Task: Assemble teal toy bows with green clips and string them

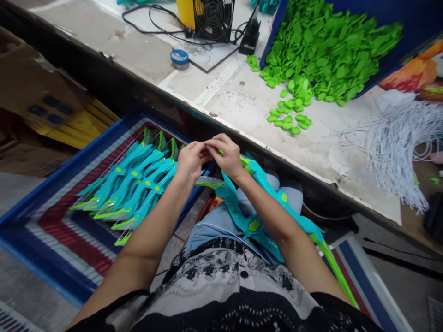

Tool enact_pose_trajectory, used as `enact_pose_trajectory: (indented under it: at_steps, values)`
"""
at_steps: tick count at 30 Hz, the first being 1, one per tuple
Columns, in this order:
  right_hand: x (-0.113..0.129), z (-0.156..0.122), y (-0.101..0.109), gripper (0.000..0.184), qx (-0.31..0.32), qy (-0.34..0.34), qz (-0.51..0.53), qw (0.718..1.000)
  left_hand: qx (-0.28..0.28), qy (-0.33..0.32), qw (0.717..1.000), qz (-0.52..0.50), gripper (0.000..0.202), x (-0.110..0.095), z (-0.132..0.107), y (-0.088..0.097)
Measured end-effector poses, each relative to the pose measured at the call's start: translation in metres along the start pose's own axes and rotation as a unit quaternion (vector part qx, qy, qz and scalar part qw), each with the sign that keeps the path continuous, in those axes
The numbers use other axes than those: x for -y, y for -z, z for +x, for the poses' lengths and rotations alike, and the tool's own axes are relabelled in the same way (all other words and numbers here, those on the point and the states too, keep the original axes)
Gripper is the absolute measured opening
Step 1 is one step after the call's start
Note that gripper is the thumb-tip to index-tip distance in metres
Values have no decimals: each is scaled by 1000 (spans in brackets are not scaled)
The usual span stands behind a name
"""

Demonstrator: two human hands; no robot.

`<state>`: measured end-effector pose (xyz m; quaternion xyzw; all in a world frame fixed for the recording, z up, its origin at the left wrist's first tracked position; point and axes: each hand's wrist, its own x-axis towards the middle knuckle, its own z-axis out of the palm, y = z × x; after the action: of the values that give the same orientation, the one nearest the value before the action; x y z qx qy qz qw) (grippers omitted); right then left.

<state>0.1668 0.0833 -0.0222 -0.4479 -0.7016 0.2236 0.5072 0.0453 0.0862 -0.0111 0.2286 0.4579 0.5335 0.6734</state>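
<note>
I see on my feed the left hand (189,161) and right hand (227,156) pinched closed, on what I cannot tell, and judge the turquoise bow-shaped piece (294,211) light, stiffish, best gripped mid-body.

1. Workbench (238,106) runs across in front of the person.
2. On it, far side: fan (213,20), round tin (179,59) nearer and left of it, stand (249,39) just right of it.
3. Right of stand: bin (384,11) with small parts (332,50) in it, more on the bench before it.
4. String bundle (394,147) at bench's right end.
5. Left hand (190,159) and right hand (226,157) meet just short of bench edge.
6. One bow-shaped assembly (254,226) on lap (211,233), below right forearm.
7. Left of lap: tray (62,172), row of assemblies (138,170) in it.
8. Cartons (41,87) beyond tray, far left.
</note>
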Motion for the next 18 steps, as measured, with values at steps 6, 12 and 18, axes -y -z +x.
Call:
enact_pose_trajectory:
  at_steps: [6, 12, 18]
  values:
    - [0, 3, 12, 21, 64, 52, -108, 991, 66, 19, 998, 12, 11, -2, -1, 9]
    - [-4, -2, 12, 18, 59, 34, -99, 993, 52, -36, 985, 162, 27, 0, -6, 11]
    - [-11, -15, 17, 15, 83, -9, -75, 994, 45, -73, 963, 255, 28, 4, -4, 18]
